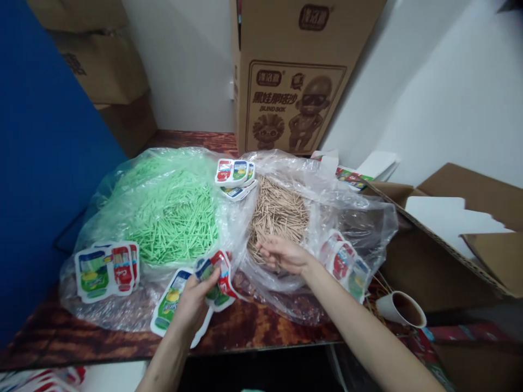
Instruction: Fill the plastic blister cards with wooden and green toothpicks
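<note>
My left hand [195,305] is closed on a printed plastic blister pack [216,279] with red, blue and green panels, held just above the table's front edge. My right hand [284,254] reaches into a clear bag of tan wooden sticks [278,212], its fingers curled and pinching at the sticks; what they hold is too small to make out. A second clear bag holds green sticks [171,215] to the left.
More blister packs lie in stacks at the left [107,269], on top between the bags [236,177] and by my right wrist [345,261]. A paper cup [401,308] lies tipped at the right. Cardboard boxes stand behind [294,76] and at the right [457,228].
</note>
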`<state>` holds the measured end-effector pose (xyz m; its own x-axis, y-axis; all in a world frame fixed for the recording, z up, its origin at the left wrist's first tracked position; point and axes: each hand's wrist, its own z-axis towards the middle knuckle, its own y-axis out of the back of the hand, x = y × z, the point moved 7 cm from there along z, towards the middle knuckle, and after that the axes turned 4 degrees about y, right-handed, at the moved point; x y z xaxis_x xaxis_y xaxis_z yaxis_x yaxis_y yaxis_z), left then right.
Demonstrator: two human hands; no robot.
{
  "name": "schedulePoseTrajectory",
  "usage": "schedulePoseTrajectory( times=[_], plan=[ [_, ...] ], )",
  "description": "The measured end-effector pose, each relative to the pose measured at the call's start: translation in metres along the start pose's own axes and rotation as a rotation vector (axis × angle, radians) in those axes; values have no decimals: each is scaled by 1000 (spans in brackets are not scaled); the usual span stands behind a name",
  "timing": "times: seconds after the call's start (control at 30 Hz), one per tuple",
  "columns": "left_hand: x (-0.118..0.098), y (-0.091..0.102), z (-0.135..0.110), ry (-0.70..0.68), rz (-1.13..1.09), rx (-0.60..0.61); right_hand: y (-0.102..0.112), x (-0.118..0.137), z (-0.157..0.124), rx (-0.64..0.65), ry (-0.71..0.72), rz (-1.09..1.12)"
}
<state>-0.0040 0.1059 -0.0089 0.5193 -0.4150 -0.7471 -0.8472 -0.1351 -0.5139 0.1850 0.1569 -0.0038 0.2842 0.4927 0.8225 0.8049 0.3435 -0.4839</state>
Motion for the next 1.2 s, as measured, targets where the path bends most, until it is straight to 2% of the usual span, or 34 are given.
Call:
schedulePoseTrajectory(
  times=[0.07,0.13,0.23,0.3,0.33,0.4,0.5,0.57,0.73,1.0,1.2],
  plan=[
    [-7,-11,8,-51,35,59,-19,-32,-4,56,-73,-15],
    [-2,-22,13,-37,124,135,-33,-65,-8,81,-128,-66],
    [23,-35,8,122,254,310,-42,-105,-11,75,-216,-201],
    [35,-36,2,200,277,364,-43,-117,-14,61,-235,-296],
    [35,-32,0,195,259,346,-44,-117,-15,53,-203,-323],
    [25,-19,1,111,165,243,-47,-104,-17,-7,-46,-318],
    [4,9,2,-15,8,67,-48,-79,-27,-172,261,-276],
    [-1,25,1,-20,-33,-20,-48,-75,-35,-256,376,-334],
    [4,42,-8,28,-48,-127,-48,-94,-44,-317,423,-558],
    [14,51,-9,44,-65,-191,-44,-101,-52,-372,490,-665],
    [13,56,-10,-33,-84,-248,-44,-105,-50,-372,509,-696]
  ],
)
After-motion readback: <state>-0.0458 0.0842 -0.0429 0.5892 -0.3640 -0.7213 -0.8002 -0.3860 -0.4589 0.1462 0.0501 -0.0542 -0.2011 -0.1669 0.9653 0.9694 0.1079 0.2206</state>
